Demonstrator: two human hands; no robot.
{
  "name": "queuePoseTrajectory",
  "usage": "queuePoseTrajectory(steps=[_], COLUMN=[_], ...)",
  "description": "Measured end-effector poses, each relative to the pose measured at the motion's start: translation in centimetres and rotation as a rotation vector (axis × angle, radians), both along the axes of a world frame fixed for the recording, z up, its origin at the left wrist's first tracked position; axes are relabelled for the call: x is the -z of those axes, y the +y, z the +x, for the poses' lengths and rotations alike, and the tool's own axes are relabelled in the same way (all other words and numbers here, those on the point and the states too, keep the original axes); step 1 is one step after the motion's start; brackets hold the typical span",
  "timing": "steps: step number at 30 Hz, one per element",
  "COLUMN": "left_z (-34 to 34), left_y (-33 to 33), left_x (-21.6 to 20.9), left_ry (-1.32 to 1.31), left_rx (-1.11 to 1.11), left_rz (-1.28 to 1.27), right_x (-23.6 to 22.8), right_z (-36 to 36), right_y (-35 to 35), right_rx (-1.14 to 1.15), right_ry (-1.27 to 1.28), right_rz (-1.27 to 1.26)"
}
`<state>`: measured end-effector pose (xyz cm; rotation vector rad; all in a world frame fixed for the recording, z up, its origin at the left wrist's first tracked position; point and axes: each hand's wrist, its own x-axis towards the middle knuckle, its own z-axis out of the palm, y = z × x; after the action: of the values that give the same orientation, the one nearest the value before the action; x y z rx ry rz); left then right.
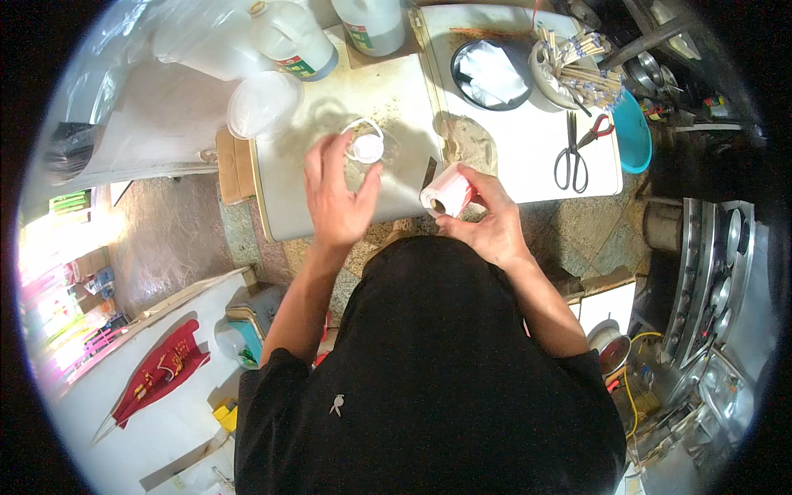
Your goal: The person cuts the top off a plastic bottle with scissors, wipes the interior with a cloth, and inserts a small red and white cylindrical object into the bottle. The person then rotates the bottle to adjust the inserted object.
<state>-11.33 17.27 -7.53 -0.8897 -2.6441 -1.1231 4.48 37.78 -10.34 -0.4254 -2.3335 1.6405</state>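
Observation:
My right hand (493, 223) holds a small roll (443, 195) of white and pink-red material, a hollow core showing at its end. The roll is tilted between thumb and fingers, over the front edge of the table. To its left, my left hand (337, 198) is open, thumb and fingers apart. Just beyond those fingertips lies a small white round piece (368, 148) with a thin white loop; I cannot tell whether the fingers touch it. A beige crumpled cloth-like patch (469, 144) lies past the roll.
Scissors (571, 155) and red-handled pliers (596, 130) lie on the right board. Behind them stand a pot of wrapped sticks (569, 73) and a black bowl (473, 92) with white plastic. Large jugs (290, 40) and a clear tub (262, 106) stand back left. A teal basin (634, 132) is at right.

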Motion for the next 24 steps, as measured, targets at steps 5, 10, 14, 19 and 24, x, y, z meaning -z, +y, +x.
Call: queuePoseTrajectory(steps=[5, 10, 14, 19, 24], left_z=[-2.5, -6.5, -6.6, -5.1, -3.9], left_y=[0.9, -0.2, -0.7, 0.0, 1.3], left_x=[4.0, 6.3, 4.2, 1.8, 1.2], left_ry=[-0.015, -0.707, -1.135, -1.411, -1.538], left_rx=[-0.059, -0.116, -0.255, -0.08, 0.013], left_rz=[-0.167, 0.282, 0.686, 0.907, 0.986], right_x=[1.6, 2.6, 0.4, -4.6, -5.4], right_z=[-0.1, 0.0, -0.6, -2.1, -2.6], right_y=[-0.4, -0.3, 0.2, 0.8, 0.8], right_rx=[0.044, 0.068, 0.044, -0.032, -0.103], right_ry=[-0.021, -0.004, 0.105, 0.226, 0.283], right_rz=[-0.581, -0.686, -0.35, 0.078, 0.225])
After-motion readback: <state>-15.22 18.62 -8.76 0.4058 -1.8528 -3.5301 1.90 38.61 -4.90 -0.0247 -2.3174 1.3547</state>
